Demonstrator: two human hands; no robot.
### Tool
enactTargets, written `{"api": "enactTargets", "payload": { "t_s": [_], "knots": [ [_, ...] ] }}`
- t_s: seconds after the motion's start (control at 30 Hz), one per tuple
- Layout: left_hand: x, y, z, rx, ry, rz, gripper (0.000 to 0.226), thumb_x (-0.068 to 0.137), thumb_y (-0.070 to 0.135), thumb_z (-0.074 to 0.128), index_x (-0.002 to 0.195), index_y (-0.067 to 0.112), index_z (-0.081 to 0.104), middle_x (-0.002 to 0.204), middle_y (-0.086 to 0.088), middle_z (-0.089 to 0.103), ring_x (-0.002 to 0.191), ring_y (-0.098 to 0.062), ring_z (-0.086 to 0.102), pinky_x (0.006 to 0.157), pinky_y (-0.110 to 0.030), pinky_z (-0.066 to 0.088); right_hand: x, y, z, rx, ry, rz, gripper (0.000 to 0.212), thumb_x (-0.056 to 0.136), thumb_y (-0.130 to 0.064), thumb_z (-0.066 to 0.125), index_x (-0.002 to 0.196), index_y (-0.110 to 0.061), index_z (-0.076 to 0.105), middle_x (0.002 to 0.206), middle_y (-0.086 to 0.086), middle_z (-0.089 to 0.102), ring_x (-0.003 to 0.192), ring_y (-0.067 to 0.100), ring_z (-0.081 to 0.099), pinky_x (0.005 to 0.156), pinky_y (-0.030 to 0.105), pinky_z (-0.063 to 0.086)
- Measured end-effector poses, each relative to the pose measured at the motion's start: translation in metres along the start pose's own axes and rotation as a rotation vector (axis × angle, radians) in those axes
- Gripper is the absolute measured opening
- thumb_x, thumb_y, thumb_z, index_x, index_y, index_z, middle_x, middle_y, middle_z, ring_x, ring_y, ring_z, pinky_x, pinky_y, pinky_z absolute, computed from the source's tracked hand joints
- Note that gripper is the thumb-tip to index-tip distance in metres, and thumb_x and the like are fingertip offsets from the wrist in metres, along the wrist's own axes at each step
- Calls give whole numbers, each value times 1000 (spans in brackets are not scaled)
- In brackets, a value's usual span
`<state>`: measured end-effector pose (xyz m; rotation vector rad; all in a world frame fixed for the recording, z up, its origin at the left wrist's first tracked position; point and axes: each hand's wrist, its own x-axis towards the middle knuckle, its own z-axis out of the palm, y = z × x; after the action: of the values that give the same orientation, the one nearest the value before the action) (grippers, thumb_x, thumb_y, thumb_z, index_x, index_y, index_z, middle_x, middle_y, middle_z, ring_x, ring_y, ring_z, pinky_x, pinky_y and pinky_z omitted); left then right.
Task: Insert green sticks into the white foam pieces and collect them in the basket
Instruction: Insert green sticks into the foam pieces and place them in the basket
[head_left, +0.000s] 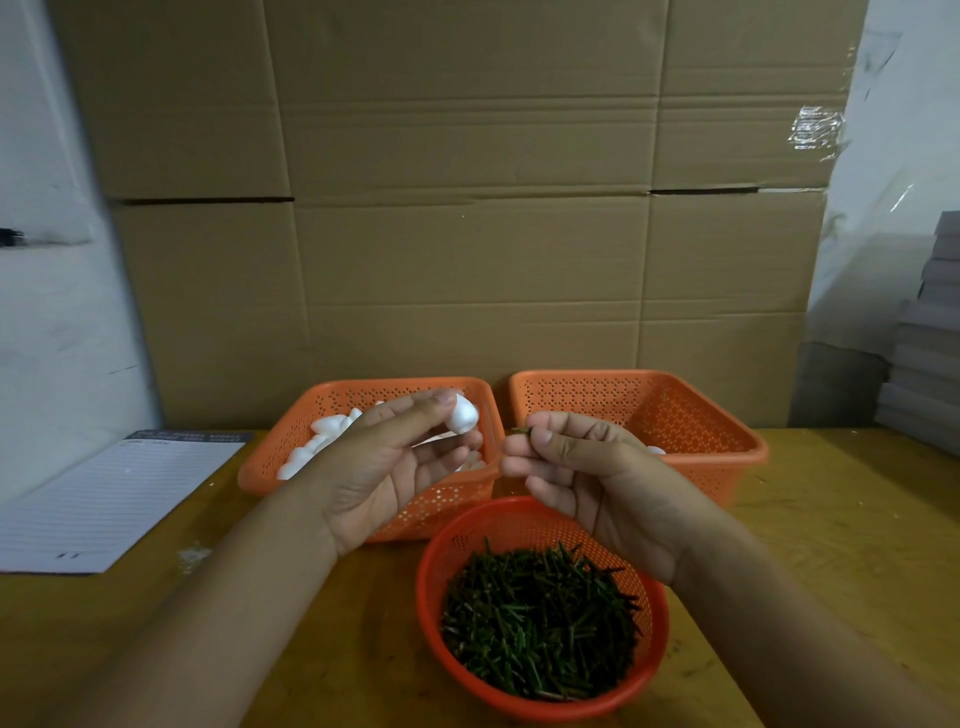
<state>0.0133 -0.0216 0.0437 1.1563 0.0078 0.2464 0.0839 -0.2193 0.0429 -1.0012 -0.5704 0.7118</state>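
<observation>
My left hand (384, 462) pinches a white foam piece (464, 414) between thumb and fingertips, above the left orange basket (270, 457), which holds several more foam pieces (322, 439). My right hand (582, 467) pinches a short green stick (521, 431) whose tip points left toward the foam, a small gap apart. A round red basket (540, 519) full of green sticks (540, 618) sits in front of me. The right orange basket (691, 415) shows one white piece (655, 450) behind my right hand.
A lined paper pad (104, 499) lies on the wooden table (831, 519) at the left. Big cardboard boxes (467, 208) form a wall right behind the baskets. Grey stacked boxes (930, 338) stand at the far right.
</observation>
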Motion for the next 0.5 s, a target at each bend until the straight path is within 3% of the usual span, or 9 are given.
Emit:
{"api": "enactTargets", "payload": {
  "t_s": [0.2,0.5],
  "knots": [
    [-2,0,2,28,-9,0,31,72,27,79,100,14,75,98,-5,74,84,-15,72,61,-22,57,2,3,-1,-221,81,-29,9,79,-24,73,77,-18,80,90,8,77,70,10,72,52,16,54],
    [-2,-1,6,-45,-23,-9,31,73,5,74,103,6,67,110,-19,74,94,-23,75,70,-21,59,5,6,-1,-260,183,-93,7,89,-16,70,90,-12,76,89,7,76,64,6,66,49,17,47]
  ]
}}
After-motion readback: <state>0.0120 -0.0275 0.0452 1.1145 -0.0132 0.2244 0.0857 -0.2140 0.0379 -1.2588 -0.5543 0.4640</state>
